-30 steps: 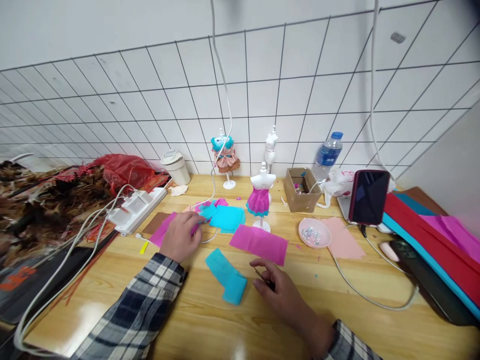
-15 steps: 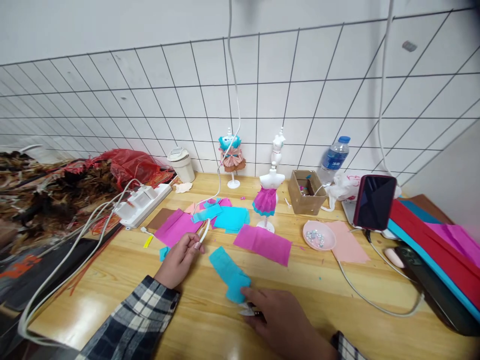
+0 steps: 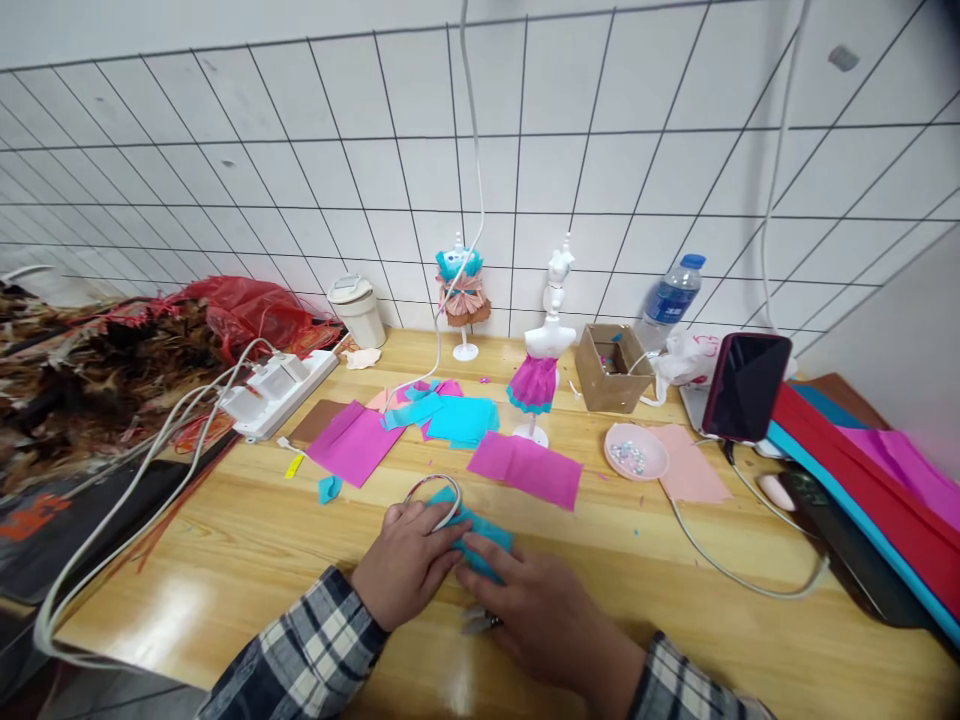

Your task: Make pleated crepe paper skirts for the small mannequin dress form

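My left hand (image 3: 405, 562) grips a thin white ring (image 3: 459, 488), which looks like a narrow roll of tape, over a strip of blue crepe paper (image 3: 491, 540). Across from it, the fingers of my right hand (image 3: 544, 610) press on the same strip, close to the left fingertips. Small metal blades (image 3: 478, 620) stick out from under my right palm, apparently scissors; their handles are hidden. Beyond the hands lies a magenta paper strip (image 3: 529, 470). A small white dress form (image 3: 544, 345) wears a magenta skirt with a blue hem.
Magenta paper (image 3: 354, 445) and blue sheets (image 3: 465, 422) lie at centre left. A pink dish (image 3: 611, 462) of beads, a cardboard box (image 3: 613, 392) and a phone (image 3: 746, 388) stand to the right. At left is a power strip (image 3: 300, 385) with cables; a white cord (image 3: 480, 190) hangs in front.
My left hand has moved right and nearer, bringing the white ring over the blue strip. My right fingers now press on the strip beside it. The view has tilted slightly downward.
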Demonstrator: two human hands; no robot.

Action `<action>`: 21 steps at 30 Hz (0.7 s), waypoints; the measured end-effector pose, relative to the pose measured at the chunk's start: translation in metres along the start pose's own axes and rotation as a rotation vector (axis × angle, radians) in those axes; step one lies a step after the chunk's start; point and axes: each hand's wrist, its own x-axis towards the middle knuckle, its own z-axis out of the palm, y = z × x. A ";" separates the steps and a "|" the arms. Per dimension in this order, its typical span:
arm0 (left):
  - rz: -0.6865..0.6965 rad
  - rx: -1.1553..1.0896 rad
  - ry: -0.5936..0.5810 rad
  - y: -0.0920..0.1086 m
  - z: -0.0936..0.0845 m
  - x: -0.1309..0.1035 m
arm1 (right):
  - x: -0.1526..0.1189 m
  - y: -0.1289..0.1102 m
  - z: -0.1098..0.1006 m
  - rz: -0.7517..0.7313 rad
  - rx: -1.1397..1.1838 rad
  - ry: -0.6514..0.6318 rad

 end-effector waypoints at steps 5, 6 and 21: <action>-0.035 0.075 0.008 0.003 0.001 -0.007 | -0.026 0.019 0.000 0.095 -0.101 -0.043; -0.049 0.086 0.008 0.005 0.002 -0.008 | -0.033 0.023 -0.001 0.133 -0.103 -0.034; -0.123 0.068 -0.031 0.046 0.007 0.003 | -0.055 0.041 -0.028 0.642 -0.064 0.264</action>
